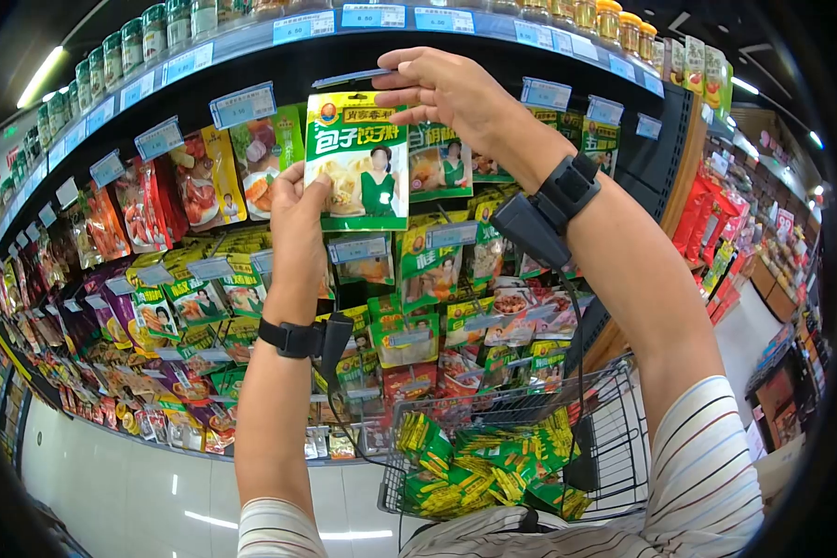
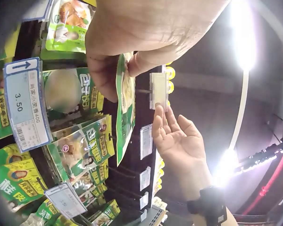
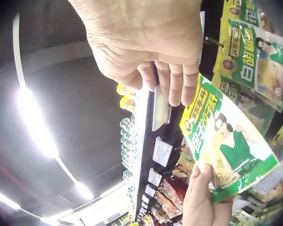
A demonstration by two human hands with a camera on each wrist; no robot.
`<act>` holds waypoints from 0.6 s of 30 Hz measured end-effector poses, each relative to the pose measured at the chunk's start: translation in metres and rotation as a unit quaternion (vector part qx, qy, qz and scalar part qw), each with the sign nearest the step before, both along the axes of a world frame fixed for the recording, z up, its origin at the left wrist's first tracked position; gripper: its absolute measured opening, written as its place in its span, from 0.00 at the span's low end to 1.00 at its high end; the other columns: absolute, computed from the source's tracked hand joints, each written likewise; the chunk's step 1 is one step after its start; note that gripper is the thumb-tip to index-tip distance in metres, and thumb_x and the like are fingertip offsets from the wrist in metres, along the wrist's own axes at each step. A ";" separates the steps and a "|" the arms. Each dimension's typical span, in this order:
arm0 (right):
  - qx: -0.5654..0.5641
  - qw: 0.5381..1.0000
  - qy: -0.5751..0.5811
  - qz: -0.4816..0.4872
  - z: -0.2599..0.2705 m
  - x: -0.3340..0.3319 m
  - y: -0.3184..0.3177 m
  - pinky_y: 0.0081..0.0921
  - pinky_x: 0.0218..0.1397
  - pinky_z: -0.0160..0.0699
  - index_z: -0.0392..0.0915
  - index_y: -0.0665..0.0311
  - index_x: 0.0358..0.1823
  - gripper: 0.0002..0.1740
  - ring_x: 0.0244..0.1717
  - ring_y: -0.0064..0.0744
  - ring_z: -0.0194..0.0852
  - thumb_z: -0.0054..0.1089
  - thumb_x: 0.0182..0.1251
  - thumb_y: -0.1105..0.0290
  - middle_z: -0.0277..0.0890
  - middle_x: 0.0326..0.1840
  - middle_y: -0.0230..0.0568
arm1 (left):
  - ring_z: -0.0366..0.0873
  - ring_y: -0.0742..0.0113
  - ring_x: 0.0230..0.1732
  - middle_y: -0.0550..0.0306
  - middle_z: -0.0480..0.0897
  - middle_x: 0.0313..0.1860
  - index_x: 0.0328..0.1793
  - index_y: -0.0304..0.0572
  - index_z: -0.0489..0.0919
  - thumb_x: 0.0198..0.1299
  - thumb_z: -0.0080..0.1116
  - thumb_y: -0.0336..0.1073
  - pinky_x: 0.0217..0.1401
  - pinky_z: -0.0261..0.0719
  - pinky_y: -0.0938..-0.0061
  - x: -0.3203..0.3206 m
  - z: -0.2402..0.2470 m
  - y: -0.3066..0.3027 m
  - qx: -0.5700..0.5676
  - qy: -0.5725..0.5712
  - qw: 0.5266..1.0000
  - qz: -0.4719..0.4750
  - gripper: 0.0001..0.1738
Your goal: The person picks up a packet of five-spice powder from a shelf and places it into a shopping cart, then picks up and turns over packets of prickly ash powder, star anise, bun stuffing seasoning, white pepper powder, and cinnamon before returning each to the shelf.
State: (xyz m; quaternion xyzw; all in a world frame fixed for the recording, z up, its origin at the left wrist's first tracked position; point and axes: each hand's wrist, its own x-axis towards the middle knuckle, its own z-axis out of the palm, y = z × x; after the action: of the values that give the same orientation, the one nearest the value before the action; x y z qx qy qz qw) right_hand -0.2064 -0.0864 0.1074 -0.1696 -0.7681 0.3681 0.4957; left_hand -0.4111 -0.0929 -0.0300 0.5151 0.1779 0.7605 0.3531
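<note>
My left hand (image 1: 298, 219) pinches a green, white and yellow seasoning packet (image 1: 367, 186) by its lower left side, thumb over the front. The packet is upright, its printed face toward me, with a hanging hole in its top edge. In the left wrist view the packet (image 2: 125, 108) shows nearly edge-on. My right hand (image 1: 456, 93) is raised beside the packet's top, its fingers fairly straight. Those fingertips are right at a tilted price tag holder (image 2: 159, 92) in the left wrist view, the thumb standing apart from it. Similar packets (image 1: 440, 163) hang just behind.
Rows of hanging packets (image 1: 195, 298) with price tags fill the rack. Jars (image 1: 153, 33) line the shelf above. A wire shopping cart (image 1: 623, 456) stands below me, holding a heap of green and yellow packets (image 1: 493, 460). A wooden shelf end (image 1: 684, 200) borders the right aisle.
</note>
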 end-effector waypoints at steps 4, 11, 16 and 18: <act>-0.006 1.000 0.005 0.011 -0.002 0.002 0.003 0.38 0.63 0.79 0.69 0.71 0.66 0.28 0.62 0.43 0.77 0.56 0.72 0.60 0.74 0.62 0.55 | 0.76 0.73 0.49 0.55 0.81 0.50 0.65 0.28 0.66 0.66 0.59 0.32 0.56 0.73 0.76 0.010 0.006 0.006 0.001 -0.015 1.000 0.002 0.25; -0.001 1.000 0.007 0.016 -0.005 0.006 0.000 0.38 0.61 0.80 0.70 0.72 0.66 0.28 0.62 0.44 0.77 0.57 0.71 0.60 0.74 0.62 0.55 | 0.76 0.72 0.50 0.53 0.81 0.50 0.66 0.27 0.64 0.67 0.58 0.31 0.55 0.74 0.75 0.008 -0.001 0.021 -0.008 -0.011 0.999 0.030 0.26; -0.011 1.000 0.002 0.018 -0.010 0.008 0.004 0.37 0.61 0.81 0.69 0.73 0.65 0.29 0.62 0.45 0.77 0.57 0.71 0.59 0.72 0.64 0.55 | 0.77 0.69 0.51 0.51 0.81 0.50 0.67 0.25 0.62 0.66 0.58 0.31 0.56 0.75 0.73 0.008 0.002 0.027 -0.009 0.004 0.999 0.039 0.28; -0.023 1.000 0.004 0.019 -0.013 0.007 0.005 0.37 0.61 0.81 0.69 0.74 0.66 0.30 0.62 0.45 0.77 0.57 0.71 0.59 0.71 0.64 0.55 | 0.78 0.68 0.51 0.49 0.81 0.50 0.67 0.24 0.62 0.66 0.57 0.31 0.56 0.75 0.72 0.007 0.003 0.040 -0.024 0.027 0.995 0.091 0.28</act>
State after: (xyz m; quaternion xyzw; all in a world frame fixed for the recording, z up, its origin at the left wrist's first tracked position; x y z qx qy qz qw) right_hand -0.1989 -0.0812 0.0946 -0.1645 -0.7608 0.3956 0.4875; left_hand -0.4038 -0.0532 -0.0272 0.5085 0.2514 0.7710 0.2895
